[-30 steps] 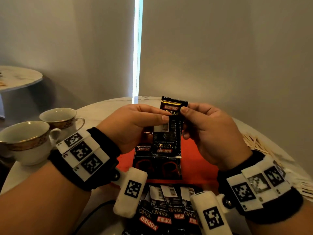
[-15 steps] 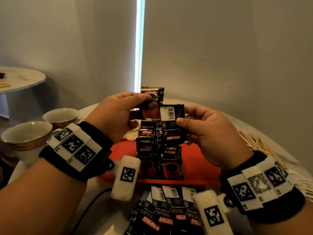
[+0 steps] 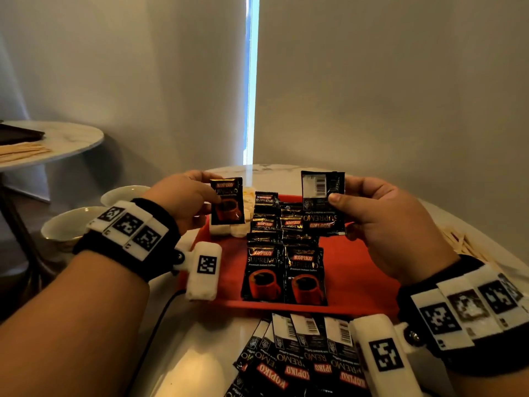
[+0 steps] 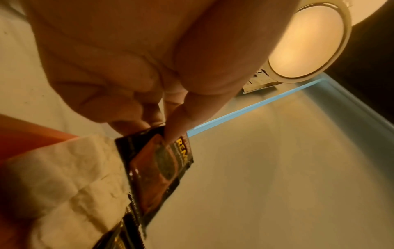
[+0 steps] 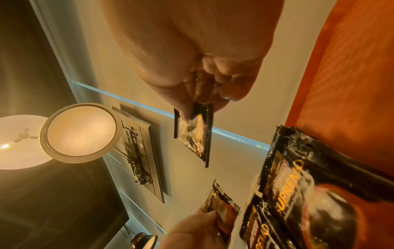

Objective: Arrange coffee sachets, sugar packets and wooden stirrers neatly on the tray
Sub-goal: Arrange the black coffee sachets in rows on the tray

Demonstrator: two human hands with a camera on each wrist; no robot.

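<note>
Coffee sachets raised above the red tray: my left hand pinches one face-up, my right hand pinches another barcode-side out.

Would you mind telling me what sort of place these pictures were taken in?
Probably a hotel room or small lounge, though I cannot be sure. A round marble-topped table carries a red tray of Kopiko coffee sachets, with gold-trimmed teacups beside it and a second marble table by the curtained wall.
</note>
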